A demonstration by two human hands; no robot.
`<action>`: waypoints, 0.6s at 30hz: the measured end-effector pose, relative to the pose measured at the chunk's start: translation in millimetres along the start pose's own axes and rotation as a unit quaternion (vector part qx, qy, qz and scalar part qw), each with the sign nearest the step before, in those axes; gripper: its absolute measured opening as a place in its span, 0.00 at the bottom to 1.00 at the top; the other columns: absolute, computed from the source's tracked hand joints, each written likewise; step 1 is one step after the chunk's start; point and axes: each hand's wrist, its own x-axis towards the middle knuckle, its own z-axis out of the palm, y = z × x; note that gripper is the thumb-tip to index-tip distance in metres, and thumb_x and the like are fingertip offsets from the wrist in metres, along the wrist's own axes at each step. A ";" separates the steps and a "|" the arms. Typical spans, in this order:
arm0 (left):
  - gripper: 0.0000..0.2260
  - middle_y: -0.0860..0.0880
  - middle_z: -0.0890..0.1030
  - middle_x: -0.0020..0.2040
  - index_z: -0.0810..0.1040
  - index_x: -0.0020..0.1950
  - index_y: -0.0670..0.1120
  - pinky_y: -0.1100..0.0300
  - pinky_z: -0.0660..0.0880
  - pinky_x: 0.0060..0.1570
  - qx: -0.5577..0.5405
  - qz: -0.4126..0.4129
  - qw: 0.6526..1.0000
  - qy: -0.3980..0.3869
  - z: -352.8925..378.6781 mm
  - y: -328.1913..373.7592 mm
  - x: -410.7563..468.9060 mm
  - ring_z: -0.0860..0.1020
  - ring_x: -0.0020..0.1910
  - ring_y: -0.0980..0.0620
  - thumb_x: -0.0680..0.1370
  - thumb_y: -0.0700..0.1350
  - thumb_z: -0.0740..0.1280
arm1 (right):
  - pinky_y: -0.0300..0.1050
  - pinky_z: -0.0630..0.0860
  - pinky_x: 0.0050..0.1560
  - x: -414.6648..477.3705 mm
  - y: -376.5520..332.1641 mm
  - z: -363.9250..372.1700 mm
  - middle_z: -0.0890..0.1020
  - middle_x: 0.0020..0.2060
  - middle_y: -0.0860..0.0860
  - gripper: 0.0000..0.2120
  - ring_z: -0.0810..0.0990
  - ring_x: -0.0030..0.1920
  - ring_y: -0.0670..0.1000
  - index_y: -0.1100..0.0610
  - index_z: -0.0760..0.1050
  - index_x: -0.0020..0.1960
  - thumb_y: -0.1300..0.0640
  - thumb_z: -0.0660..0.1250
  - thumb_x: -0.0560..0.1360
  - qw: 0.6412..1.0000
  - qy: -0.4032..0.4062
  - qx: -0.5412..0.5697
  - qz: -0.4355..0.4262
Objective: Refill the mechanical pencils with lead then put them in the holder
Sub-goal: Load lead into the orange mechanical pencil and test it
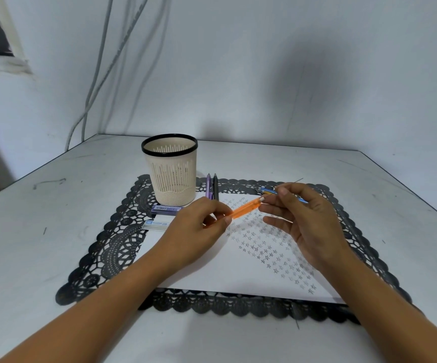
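My left hand (199,226) grips an orange mechanical pencil (246,209) by its lower end, with the white top end tilted up to the right. My right hand (301,218) pinches a thin lead (298,181) between thumb and forefinger right at the pencil's top. A blue pencil (268,190) lies on the mat behind my right hand, partly hidden. A purple pencil (208,186) and a black pencil (215,186) lie side by side next to the cream holder (171,170). Two lead cases (165,208) (157,224) lie in front of the holder.
A black lace mat (112,247) covers the table's middle, with a white sheet (225,265) of small drawn stars on it. The holder stands at the mat's far left corner. Cables (102,74) hang down the wall behind the white table (55,205).
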 end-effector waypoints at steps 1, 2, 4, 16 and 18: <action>0.10 0.55 0.77 0.39 0.74 0.41 0.60 0.70 0.69 0.39 0.000 0.000 1.000 0.000 0.1 0.0 0.0 0.75 0.38 0.57 0.75 0.44 0.66 | 0.44 0.82 0.38 -0.1 -0.2 0.1 0.85 0.37 0.55 0.04 0.84 0.37 0.52 0.58 0.76 0.45 0.60 0.62 0.75 1.000 0.000 -0.002 0.000; 0.10 0.55 0.77 0.40 0.74 0.41 0.60 0.70 0.70 0.39 0.000 0.001 1.000 0.000 0.2 -0.3 -0.1 0.76 0.39 0.57 0.75 0.44 0.66 | 0.44 0.82 0.38 -0.2 -0.1 0.1 0.85 0.37 0.55 0.04 0.84 0.37 0.51 0.58 0.76 0.45 0.60 0.62 0.75 1.000 -0.001 -0.003 0.000; 0.10 0.55 0.77 0.41 0.74 0.41 0.61 0.69 0.70 0.40 -0.001 0.003 1.000 0.000 0.1 -0.4 -0.1 0.76 0.39 0.57 0.75 0.44 0.66 | 0.43 0.82 0.38 -0.2 0.6 -0.1 0.85 0.37 0.55 0.04 0.84 0.37 0.51 0.58 0.76 0.45 0.61 0.63 0.75 1.000 -0.003 -0.004 0.001; 0.10 0.55 0.77 0.39 0.74 0.42 0.60 0.69 0.69 0.39 -0.002 0.009 1.000 0.001 0.0 -1.0 0.4 0.75 0.38 0.57 0.75 0.44 0.66 | 0.46 0.80 0.44 -4.8 7.0 2.0 0.85 0.40 0.53 0.07 0.84 0.41 0.53 0.57 0.79 0.50 0.61 0.64 0.74 0.995 -0.043 -0.093 0.004; 0.10 0.55 0.76 0.39 0.74 0.42 0.60 0.69 0.70 0.39 -0.006 0.007 1.000 0.000 0.1 -1.1 0.3 0.75 0.37 0.58 0.75 0.44 0.66 | 0.47 0.80 0.45 -7.0 6.7 3.0 0.85 0.41 0.54 0.07 0.84 0.41 0.53 0.55 0.79 0.50 0.61 0.64 0.74 0.991 -0.054 -0.122 -0.007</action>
